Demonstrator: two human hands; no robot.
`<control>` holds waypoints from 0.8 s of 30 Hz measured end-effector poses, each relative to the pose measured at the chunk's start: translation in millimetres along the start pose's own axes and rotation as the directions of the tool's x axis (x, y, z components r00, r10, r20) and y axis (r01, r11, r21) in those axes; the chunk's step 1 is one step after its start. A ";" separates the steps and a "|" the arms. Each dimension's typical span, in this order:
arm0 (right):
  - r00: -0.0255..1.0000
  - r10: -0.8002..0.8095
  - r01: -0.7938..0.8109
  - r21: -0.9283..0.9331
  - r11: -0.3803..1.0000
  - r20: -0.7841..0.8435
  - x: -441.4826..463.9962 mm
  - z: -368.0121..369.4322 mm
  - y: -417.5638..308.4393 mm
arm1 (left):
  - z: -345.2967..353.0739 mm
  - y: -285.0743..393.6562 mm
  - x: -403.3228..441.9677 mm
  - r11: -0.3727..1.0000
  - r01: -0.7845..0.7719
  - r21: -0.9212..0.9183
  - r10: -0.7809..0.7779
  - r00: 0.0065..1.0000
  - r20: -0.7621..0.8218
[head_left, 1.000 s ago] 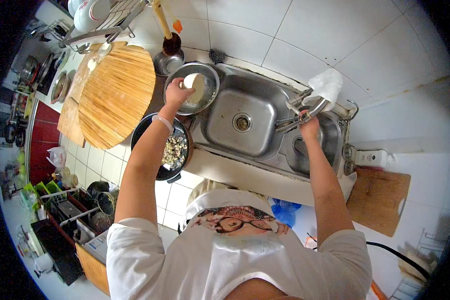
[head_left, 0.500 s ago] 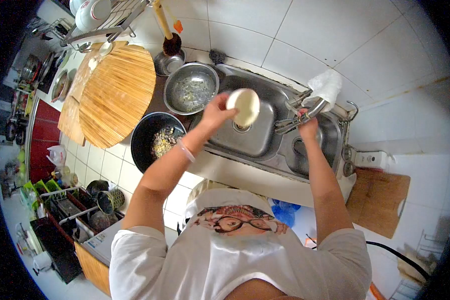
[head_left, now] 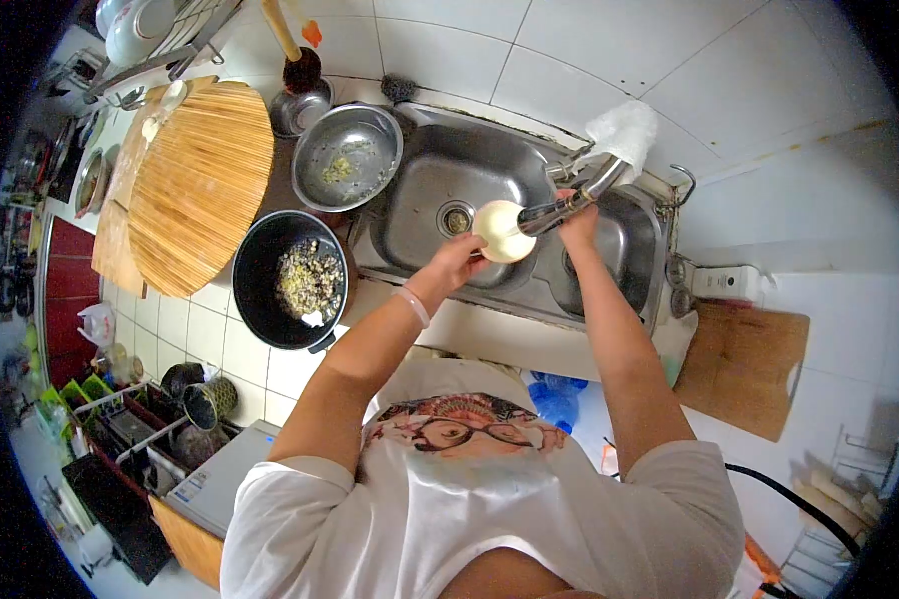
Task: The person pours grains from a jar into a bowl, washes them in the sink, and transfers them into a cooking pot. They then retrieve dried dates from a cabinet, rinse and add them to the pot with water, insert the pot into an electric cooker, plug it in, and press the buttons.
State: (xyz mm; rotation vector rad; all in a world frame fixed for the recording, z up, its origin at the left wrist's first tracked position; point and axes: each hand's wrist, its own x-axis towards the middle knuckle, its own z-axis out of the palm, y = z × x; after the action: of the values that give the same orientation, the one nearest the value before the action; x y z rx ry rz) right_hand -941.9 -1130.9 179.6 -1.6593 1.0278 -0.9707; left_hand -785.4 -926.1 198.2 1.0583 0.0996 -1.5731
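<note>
The left hand (head_left: 458,261), near the centre of the frame, is clamped on a small cream-coloured bowl (head_left: 497,233), its fingers and thumb gripping the bowl's left edge and a pale band (head_left: 412,306) circling the wrist behind it. The bowl's open side shows to the camera, and its right rim lies directly at the dark end of the faucet (head_left: 601,180); whether the two touch cannot be told. Below the bowl is the steel sink (head_left: 425,165), with the drain (head_left: 456,218) of its larger basin just to the bowl's left. The right hand (head_left: 578,225), right of centre, is at the faucet, close behind the spout; most of its fingers are hidden there, so I cannot tell how far it is closed or whether it grips the metal. A white cloth (head_left: 624,137) hangs over the upper part of the faucet. Left of the sink, in the upper left of the frame, a steel basin (head_left: 355,140) holds some yellowish bits and stands beside a smaller steel bowl (head_left: 310,112). Below that basin, a black pot (head_left: 252,290) contains a chopped mixture (head_left: 308,282), and further left a round slatted board (head_left: 202,190) lies on the surface.
</note>
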 end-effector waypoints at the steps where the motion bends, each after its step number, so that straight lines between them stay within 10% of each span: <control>1: 0.996 -0.088 0.088 -0.237 0.968 0.010 -3.1 -1.8 -5.9 | 3.8 1.6 -2.6 1.000 -0.017 -0.007 0.017 1.000 -0.013; 2: 0.984 -0.171 0.170 -0.458 0.872 0.041 -5.7 -1.2 -20.1 | 1.9 -0.5 2.4 1.000 -0.019 -0.009 0.019 1.000 -0.014; 24: 0.945 -0.295 0.327 -0.490 0.808 0.144 -2.2 -8.6 -12.0 | -12.6 -15.8 20.0 0.994 0.042 0.100 -0.020 0.977 -0.214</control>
State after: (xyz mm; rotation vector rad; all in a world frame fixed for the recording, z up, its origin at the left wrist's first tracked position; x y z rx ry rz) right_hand -948.2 -1128.7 192.9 -2.3447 1.0467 -0.8902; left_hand -789.5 -928.6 170.2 1.3118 0.1827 -1.5018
